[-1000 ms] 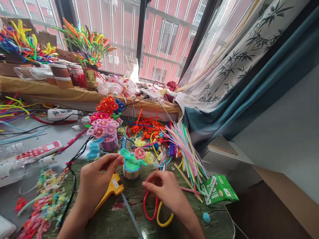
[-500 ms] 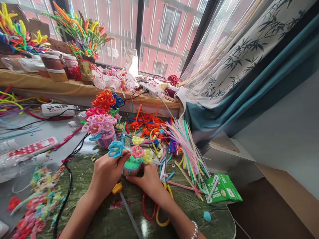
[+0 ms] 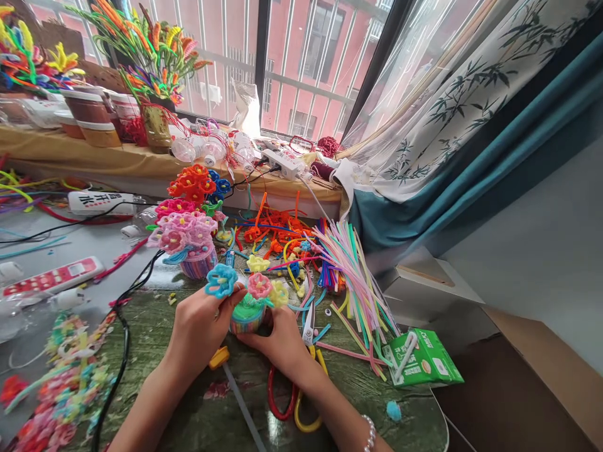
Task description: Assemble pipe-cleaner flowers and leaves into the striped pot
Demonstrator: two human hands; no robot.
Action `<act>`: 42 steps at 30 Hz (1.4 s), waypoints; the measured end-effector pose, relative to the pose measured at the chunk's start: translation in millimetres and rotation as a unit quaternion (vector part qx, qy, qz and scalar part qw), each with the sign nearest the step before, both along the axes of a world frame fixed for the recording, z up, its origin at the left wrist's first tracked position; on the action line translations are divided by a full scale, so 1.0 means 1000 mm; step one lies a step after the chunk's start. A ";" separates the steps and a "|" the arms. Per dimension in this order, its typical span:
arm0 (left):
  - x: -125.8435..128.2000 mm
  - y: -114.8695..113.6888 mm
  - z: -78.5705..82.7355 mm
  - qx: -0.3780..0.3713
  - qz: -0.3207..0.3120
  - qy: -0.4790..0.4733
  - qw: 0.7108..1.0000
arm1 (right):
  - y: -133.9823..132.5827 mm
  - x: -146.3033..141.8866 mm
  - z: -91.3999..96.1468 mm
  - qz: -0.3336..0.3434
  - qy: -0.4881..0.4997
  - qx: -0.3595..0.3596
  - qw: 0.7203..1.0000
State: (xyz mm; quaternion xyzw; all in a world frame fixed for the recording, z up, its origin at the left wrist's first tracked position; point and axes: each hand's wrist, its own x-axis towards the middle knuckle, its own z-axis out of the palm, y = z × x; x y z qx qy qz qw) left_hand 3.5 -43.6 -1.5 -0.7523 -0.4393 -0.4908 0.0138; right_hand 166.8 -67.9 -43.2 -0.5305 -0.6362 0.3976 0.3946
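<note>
My left hand (image 3: 201,325) pinches a blue pipe-cleaner flower (image 3: 221,280) just beneath its petals, at the left edge of a small striped pot (image 3: 247,324) with green filling. Around the pot's right side curl the fingers of my right hand (image 3: 279,334), steadying it on the table. Pink (image 3: 259,285), yellow (image 3: 279,293) and pale yellow (image 3: 257,263) pipe-cleaner flowers stand over the pot. Most of the blue flower's stem is hidden by my fingers. Behind, to the left, is a finished-looking pot of pink flowers (image 3: 184,231).
Scissors (image 3: 308,336) with red and yellow handles lie by my right wrist, a glue stick with a yellow end (image 3: 219,358) between my arms. Pastel pipe cleaners (image 3: 353,282) and a green box (image 3: 426,358) are at right; a black cable (image 3: 125,333) runs along the left.
The view has shifted slightly, moving things at the left a little further left. Both hands keep nearly the same hold on the blue flower and the pot.
</note>
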 end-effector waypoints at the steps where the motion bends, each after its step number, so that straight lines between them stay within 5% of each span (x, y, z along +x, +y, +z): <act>1: 0.000 0.000 0.000 0.007 -0.001 0.008 1.000 | 0.000 0.000 0.000 0.000 -0.004 -0.002 1.000; 14: 0.003 -0.002 -0.006 0.054 -0.021 0.073 0.996 | 0.001 -0.001 -0.005 -0.001 -0.020 0.013 1.000; 27: 0.005 -0.003 0.001 0.019 0.006 0.029 0.999 | 0.000 -0.002 -0.003 -0.009 -0.001 0.016 1.000; 42: -0.001 0.000 -0.009 -0.060 0.021 0.001 0.998 | 0.000 -0.002 -0.003 -0.001 0.014 0.019 1.000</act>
